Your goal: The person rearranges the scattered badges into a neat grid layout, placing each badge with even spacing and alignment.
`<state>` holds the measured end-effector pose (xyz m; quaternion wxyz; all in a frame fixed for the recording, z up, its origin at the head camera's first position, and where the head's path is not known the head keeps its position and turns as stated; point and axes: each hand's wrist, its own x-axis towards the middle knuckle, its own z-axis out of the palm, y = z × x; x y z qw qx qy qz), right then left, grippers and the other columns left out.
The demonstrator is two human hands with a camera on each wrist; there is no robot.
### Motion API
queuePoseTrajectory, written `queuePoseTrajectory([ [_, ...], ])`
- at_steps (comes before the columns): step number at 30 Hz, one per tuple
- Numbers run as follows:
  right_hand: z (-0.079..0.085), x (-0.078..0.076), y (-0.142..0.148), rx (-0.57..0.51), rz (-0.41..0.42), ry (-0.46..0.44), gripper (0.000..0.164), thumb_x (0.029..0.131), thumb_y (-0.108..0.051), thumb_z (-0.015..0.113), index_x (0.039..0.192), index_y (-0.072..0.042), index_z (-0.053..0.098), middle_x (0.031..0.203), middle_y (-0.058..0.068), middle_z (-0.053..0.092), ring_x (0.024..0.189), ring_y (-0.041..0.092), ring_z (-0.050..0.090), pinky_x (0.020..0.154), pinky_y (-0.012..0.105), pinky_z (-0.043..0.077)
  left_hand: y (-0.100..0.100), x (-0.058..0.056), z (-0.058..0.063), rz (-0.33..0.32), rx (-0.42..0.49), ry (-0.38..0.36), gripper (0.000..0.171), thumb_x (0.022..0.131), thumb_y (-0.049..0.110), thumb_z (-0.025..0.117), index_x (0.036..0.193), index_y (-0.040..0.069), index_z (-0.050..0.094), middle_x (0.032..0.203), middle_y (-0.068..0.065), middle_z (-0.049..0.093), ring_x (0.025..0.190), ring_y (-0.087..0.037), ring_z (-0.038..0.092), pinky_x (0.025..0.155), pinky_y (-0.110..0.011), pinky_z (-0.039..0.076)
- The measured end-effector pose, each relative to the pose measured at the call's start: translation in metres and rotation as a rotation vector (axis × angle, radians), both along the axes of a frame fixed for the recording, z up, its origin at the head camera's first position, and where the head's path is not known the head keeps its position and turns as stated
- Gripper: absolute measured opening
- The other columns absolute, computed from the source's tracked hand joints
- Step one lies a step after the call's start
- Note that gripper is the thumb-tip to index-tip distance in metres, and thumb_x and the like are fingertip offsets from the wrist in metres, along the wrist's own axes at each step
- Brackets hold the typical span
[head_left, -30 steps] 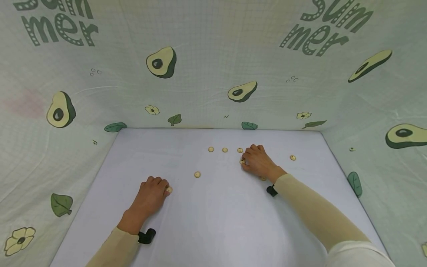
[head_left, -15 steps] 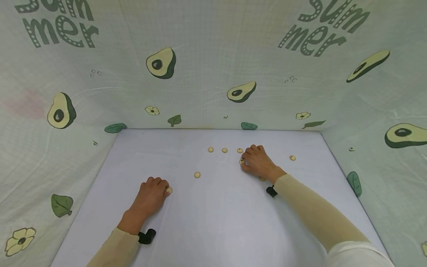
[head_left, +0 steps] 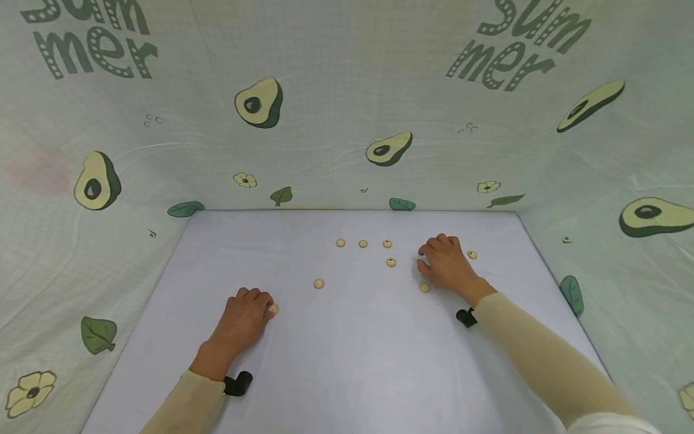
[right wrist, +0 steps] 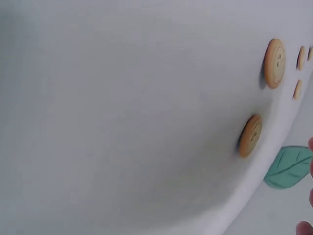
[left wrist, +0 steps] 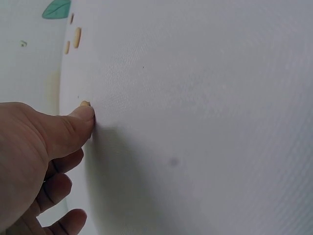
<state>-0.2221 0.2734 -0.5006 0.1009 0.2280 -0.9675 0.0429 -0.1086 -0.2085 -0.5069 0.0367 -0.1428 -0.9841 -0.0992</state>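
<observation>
My left hand [head_left: 241, 325] rests low over the white table, pinching a small round beige button [head_left: 273, 308] between thumb and forefinger. In the left wrist view only a sliver of that button [left wrist: 85, 103] shows past the thumb. My right hand [head_left: 447, 265] hovers at the back right, thumb and fingers apart, holding nothing. To its left lies a button [head_left: 391, 262]. Another button [head_left: 425, 288] sits just below the hand, and one more button [head_left: 472, 255] is beyond its right side. The right wrist view catches only fingertips [right wrist: 311, 166] at its edge.
Three buttons form a row at the back, the middle button [head_left: 362, 243] among them. A single button [head_left: 318, 284] lies between the hands. A cloth with avocado prints [head_left: 325, 108] hangs around the table [head_left: 347, 361] at the back and sides.
My right hand has let go of the button beside the row and moved right, its fingers spreading. That button stays on the table. The left hand keeps its pinch in place.
</observation>
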Motion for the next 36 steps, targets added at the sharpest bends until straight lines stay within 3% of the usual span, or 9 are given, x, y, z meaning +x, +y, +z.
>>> queuePoseTrajectory([
  [5,0.001,0.019,0.016,0.027,0.040,0.034,0.020,0.096,-0.023,0.072,0.106,-0.006,0.073,0.106,0.010,0.069,0.104,0.033,0.056,0.100,0.058,0.041,-0.001,0.000,0.000,0.001,0.001,-0.018,0.016,0.094,0.018,0.081,0.102,0.009,0.069,0.094,-0.005,0.066,0.096,-0.030,0.058,0.080,-0.050,0.051],
  [13,-0.006,0.041,0.027,0.049,0.163,-0.028,0.027,0.095,-0.029,0.077,0.114,-0.010,0.073,0.110,0.005,0.067,0.109,0.029,0.055,0.101,0.058,0.039,-0.001,0.001,0.002,-0.003,0.008,-0.010,0.016,0.094,0.016,0.081,0.101,0.008,0.069,0.093,-0.005,0.066,0.095,-0.031,0.058,0.078,-0.050,0.051],
  [22,-0.012,0.044,0.024,0.011,0.234,-0.031,0.016,0.097,-0.024,0.078,0.108,-0.013,0.077,0.101,-0.001,0.067,0.101,0.022,0.052,0.097,0.052,0.040,0.000,0.001,0.001,0.004,-0.004,-0.027,0.017,0.094,0.018,0.081,0.104,0.009,0.070,0.094,-0.004,0.067,0.097,-0.030,0.059,0.080,-0.051,0.052],
  [26,-0.011,0.043,0.020,0.016,0.227,-0.026,0.015,0.099,-0.026,0.076,0.107,-0.013,0.078,0.099,-0.001,0.067,0.099,0.021,0.051,0.096,0.051,0.040,0.000,0.001,0.000,0.007,-0.004,-0.029,0.016,0.095,0.018,0.080,0.104,0.009,0.070,0.095,-0.005,0.067,0.096,-0.030,0.059,0.081,-0.051,0.052],
  [36,-0.010,0.041,0.019,0.020,0.195,-0.038,0.018,0.092,-0.024,0.083,0.105,-0.011,0.079,0.099,0.000,0.069,0.100,0.023,0.053,0.095,0.052,0.041,-0.001,0.001,0.000,0.011,-0.003,-0.022,0.017,0.095,0.017,0.080,0.104,0.008,0.070,0.096,-0.006,0.067,0.098,-0.031,0.059,0.081,-0.051,0.052],
])
